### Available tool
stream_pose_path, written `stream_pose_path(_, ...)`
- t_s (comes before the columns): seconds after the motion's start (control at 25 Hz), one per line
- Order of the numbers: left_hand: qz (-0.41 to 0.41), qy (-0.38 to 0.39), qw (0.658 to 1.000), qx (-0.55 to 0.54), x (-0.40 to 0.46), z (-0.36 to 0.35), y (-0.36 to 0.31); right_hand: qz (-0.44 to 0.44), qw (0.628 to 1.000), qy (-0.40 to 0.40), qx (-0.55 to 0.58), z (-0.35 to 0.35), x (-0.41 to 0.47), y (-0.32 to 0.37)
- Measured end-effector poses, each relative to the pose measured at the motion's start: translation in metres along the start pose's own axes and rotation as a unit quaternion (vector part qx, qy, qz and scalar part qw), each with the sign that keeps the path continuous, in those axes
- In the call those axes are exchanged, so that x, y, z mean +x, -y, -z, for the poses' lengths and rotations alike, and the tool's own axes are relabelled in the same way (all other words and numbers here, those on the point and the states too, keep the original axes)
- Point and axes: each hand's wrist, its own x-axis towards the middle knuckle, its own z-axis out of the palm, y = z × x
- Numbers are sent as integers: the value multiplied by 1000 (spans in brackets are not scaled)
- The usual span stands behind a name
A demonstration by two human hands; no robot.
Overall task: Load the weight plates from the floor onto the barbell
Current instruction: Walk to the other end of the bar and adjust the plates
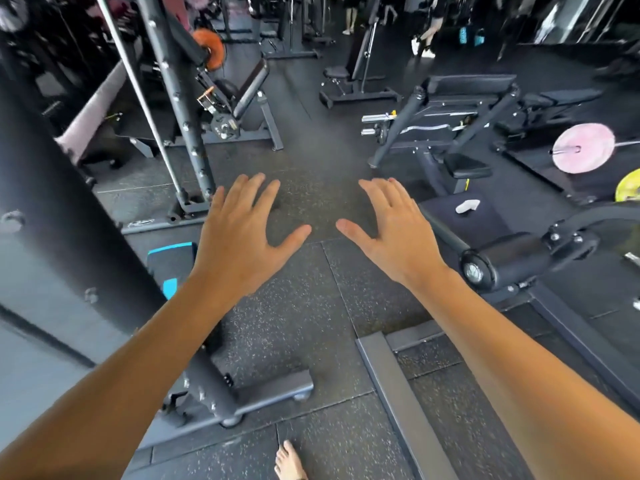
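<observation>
Weight plates sit far to your right: a pink weight plate (583, 148) already on the end of a barbell (627, 144), and the edge of a yellow weight plate (629, 190) low beside it, apparently on the floor (311, 306). Your left hand (239, 237) and right hand (394, 233) hover ahead over bare rubber floor, each grip wide open, fingers spread, holding nothing. Neither hand is near a plate. Expect the plates to be heavy, rigid and smooth-faced; take one by its rim with both hands on opposite sides, then line its centre hole up with the barbell sleeve.
</observation>
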Motion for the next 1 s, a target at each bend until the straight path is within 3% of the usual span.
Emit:
stream_pose_path(0.24, 11, 23, 1000, 4, 96, -42, 65, -23, 999, 17, 17, -41, 103, -14)
stream_pose_path(0.48, 16, 52, 999, 9, 166, -87, 86, -23, 999, 21, 41, -76, 181, -39)
stream_pose_path(1.0, 33, 106, 993, 44, 404, -240, 94, 20, 994, 61, 91, -164, 413, -199)
